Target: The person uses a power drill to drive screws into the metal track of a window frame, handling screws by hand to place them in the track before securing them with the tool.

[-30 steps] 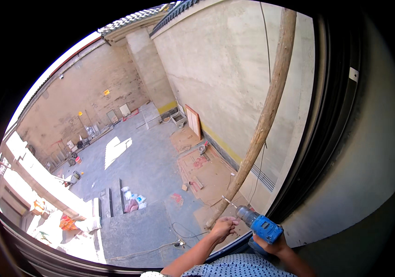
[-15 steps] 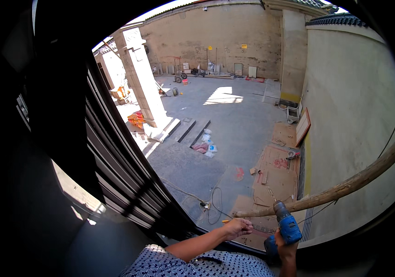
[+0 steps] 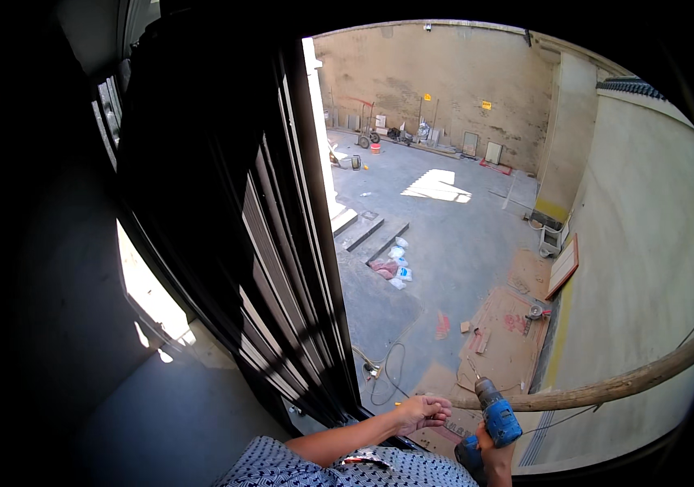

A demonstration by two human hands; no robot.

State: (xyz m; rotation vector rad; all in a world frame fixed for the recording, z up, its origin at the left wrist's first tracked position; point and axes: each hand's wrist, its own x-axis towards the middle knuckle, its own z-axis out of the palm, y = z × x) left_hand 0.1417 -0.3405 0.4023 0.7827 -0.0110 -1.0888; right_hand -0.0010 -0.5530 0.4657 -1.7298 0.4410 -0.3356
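Observation:
A blue cordless drill (image 3: 501,420) is in the grip of my right hand (image 3: 491,454), its bit (image 3: 475,370) aimed up and away from me. To the left of it, my left hand (image 3: 426,411) has its thumb and fingers pinched together. Whatever may be between those fingertips is too small to make out. Beyond both hands, a long wooden pole (image 3: 607,393) runs in from the right edge. It passes behind the drill, and its left end lies close behind my left fingers; I cannot tell whether they touch it.
Dark folding door or window panels (image 3: 286,268) stand close on my left. Outside, below, cardboard (image 3: 500,365) covers ground beside the right wall (image 3: 639,211). A cable (image 3: 396,377), a power tool (image 3: 536,312), and white bags (image 3: 400,264) lie there. A hand truck (image 3: 367,126) stands far back.
My view has swung left, so the courtyard sits farther right and the dark panels hide most of the pale pillar. Both hands keep nearly the same pose, with the drill still in the right.

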